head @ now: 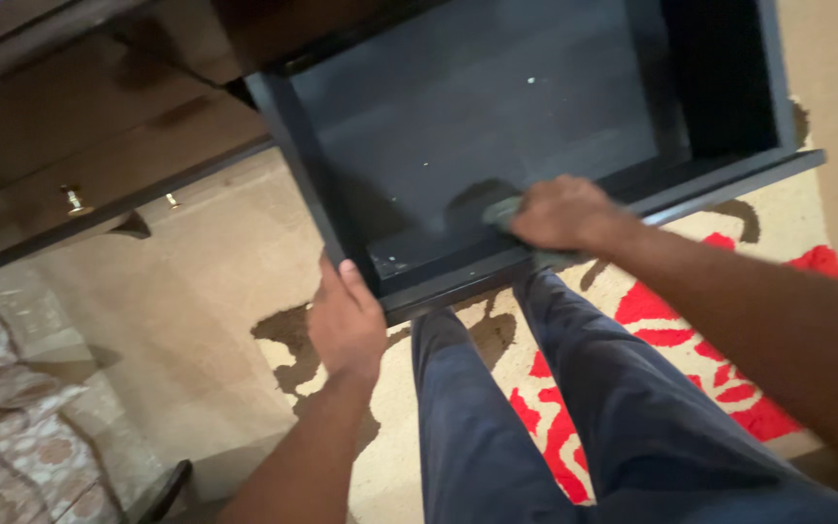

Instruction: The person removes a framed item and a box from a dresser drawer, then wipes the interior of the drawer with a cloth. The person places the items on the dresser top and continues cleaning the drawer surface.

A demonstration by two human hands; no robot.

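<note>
I see left hand (pixel 346 320) gripping front-left corner of open dark drawer (pixel 458 126). Right hand (pixel 563 212) holds greenish cloth (pixel 502 210) pressed on drawer floor by front edge. Drawer interior otherwise open; red-patterned rug (pixel 671 330) below.

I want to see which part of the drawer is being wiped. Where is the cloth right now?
In the head view, the greenish cloth lies under the right hand, on the floor of the open dark drawer, close to its front edge, right of the left hand.

The drawer (pixel 497 116) floor lies mostly bare, open from above. Its walls hem the sides, and the cabinet (pixel 99 126) overhangs the back.
</note>
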